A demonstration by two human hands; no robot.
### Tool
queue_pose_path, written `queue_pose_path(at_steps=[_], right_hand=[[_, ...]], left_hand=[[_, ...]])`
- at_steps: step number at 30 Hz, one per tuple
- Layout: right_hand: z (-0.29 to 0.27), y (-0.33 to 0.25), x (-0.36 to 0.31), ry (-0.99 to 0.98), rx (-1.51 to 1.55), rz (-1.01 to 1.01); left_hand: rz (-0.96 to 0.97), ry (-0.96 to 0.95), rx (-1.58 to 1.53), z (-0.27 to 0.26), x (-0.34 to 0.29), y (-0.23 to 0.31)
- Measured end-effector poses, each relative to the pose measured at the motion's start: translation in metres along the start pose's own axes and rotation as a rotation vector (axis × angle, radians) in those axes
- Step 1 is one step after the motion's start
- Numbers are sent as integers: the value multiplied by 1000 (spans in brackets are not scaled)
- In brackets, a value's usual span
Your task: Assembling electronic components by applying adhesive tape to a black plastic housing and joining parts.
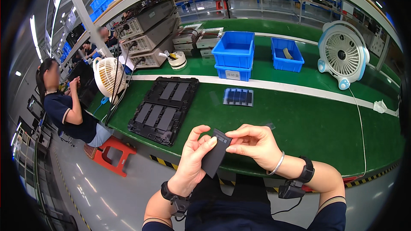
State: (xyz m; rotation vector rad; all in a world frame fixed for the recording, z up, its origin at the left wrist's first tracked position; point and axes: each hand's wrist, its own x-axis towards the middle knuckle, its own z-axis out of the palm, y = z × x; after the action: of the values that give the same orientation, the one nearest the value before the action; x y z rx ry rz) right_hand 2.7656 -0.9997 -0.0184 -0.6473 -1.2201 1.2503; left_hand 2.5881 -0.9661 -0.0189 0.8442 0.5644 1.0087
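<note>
Just past the table's near edge, my left hand (192, 158) grips a flat dark-grey rectangular piece (215, 157) with small light print near its top end, thumb on its face. My right hand (257, 145) is closed in a pinch at the piece's upper right corner; whether a thin film lies between those fingertips is too small to tell. Left of my hands a black moulded tray (164, 101) lies on the green table, with several similar dark flat pieces in two rows. Beyond my hands is a clear sheet (238, 97) bearing dark strips.
Farther back stand stacked blue bins (233, 54), another blue bin (288, 64) with a pale item inside, and a white fan (342, 55). Stacked metal equipment (147, 38) and a second fan (109, 77) are at left. A person (70, 111) sits there on a red stool (112, 150).
</note>
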Motion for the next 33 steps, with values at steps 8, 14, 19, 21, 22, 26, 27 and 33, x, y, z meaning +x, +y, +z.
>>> queue_pose_path(at_steps=[8, 14, 19, 21, 22, 26, 27, 33], right_hand=[[3, -15, 2, 103, -28, -4], [-18, -25, 17, -112, -853, -503], [-11, -35, 15, -280, -1392, -918], [-9, -35, 12, -269, -1475, -994], [-9, -35, 11, -253, -1556, -1071], [-6, -35, 10, -249, -1581, -1080], [-6, -35, 9, -247, -1581, -1080], [-3, -31, 6, -161, -1290, -735]], left_hand=[[23, 22, 1, -3, 5, -2], [134, 55, 120, 4, -6, 17], [109, 54, 248, 3, -9, 21], [86, 51, 224, 2, -9, 19], [62, 47, 204, 2, -8, 19], [41, 22, 175, 4, -8, 19], [44, 15, 175, 4, -9, 20], [110, 0, 201, 8, -10, 19]])
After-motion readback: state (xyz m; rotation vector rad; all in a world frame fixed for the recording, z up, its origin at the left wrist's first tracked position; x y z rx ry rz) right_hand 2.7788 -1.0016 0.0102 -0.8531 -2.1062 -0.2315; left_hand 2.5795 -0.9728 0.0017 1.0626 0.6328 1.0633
